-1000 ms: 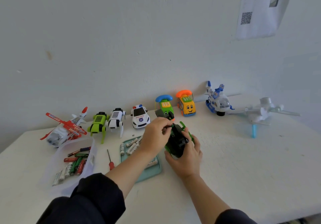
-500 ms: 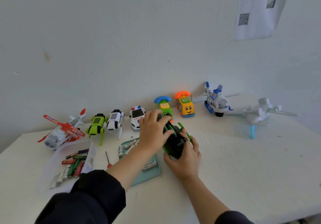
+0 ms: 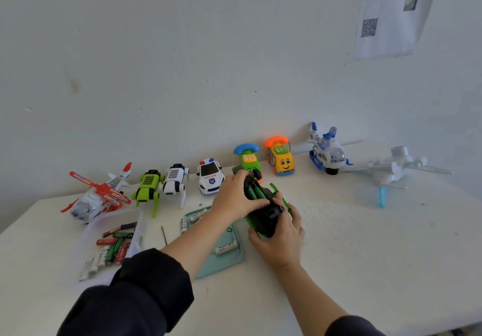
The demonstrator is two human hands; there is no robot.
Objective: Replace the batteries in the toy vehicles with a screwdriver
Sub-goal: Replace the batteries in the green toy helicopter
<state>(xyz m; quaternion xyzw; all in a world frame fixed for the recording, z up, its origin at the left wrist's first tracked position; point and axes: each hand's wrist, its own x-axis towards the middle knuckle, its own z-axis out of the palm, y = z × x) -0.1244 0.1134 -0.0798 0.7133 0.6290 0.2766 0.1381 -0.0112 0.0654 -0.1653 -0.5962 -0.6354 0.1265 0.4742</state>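
Holding the green car belly-up at centre table, just at three o'clock of the teal tray. Cupping its near end with the right hand, fingers curled round the body. Pressing down on the open bay with the left hand, fingertips bent over the green batteries seated there. Judging the step as seating cells, cover not yet back on. Next, likely needing the cover laid over the bay, then reaching to nine o'clock for the screwdriver lying between tray and bin. Cover and screw: not discernible here. Keeping the car steady while changing hands.
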